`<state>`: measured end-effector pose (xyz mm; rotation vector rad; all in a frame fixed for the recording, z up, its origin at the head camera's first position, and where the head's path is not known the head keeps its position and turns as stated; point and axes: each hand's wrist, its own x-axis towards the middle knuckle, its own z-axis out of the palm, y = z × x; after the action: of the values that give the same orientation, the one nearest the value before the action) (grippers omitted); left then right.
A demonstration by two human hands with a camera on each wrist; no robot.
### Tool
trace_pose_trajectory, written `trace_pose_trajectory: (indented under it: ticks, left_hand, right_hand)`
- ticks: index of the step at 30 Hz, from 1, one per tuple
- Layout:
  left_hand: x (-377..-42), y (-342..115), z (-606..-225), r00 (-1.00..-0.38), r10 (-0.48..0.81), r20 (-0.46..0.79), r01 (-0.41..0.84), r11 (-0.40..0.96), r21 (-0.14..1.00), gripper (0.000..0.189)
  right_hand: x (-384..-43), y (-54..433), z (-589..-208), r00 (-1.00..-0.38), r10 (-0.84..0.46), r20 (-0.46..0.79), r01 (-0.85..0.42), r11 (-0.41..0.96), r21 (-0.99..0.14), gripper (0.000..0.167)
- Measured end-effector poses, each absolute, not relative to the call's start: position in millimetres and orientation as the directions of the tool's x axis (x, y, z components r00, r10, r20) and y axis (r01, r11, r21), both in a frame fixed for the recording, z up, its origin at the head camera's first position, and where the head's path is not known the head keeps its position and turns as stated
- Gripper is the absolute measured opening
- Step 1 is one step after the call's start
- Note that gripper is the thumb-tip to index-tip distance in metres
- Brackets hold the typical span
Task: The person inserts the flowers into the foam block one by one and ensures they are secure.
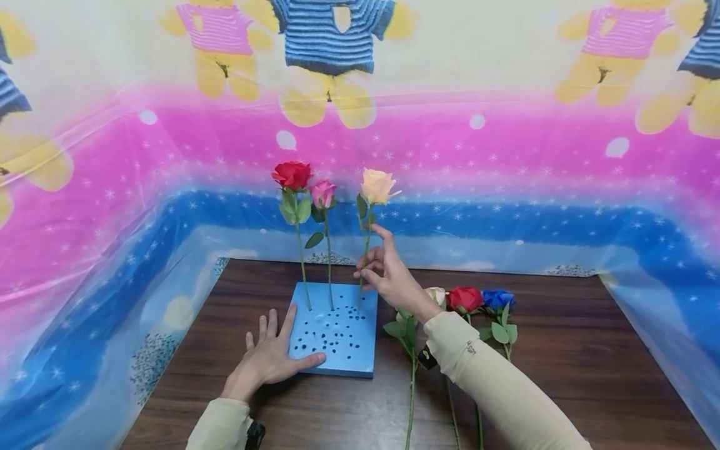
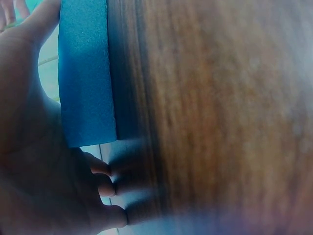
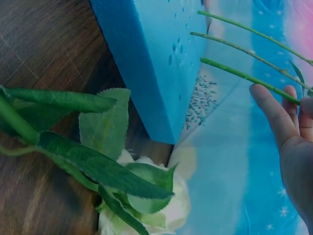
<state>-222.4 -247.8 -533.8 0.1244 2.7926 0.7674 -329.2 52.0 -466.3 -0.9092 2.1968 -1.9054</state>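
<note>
My right hand pinches the upright stem of a peach rose between thumb and fingers, with the index finger raised along it. In the right wrist view the lower end of this stem is right at the top face of a blue foam block dotted with holes. A red rose and a smaller pink rose stand in the block to the left. My left hand rests spread against the block's left side, its thumb over the near edge.
Right of the block, a white rose, a red rose and a blue rose lie on the dark wooden table, partly hidden by my right forearm. A printed cloth hangs behind the table.
</note>
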Motion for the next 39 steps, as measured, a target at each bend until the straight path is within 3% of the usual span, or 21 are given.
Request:
trace_pose_trajectory:
  ticks: [39]
  left_hand:
    - [-221,-248,-532,-0.967,0.136,-0.215,0.012,0.867,0.498,0.135]
  right_hand:
    - [-340,36,-495,-0.839,-0.486,0.244,-0.362,0.166,-0.917,0.09]
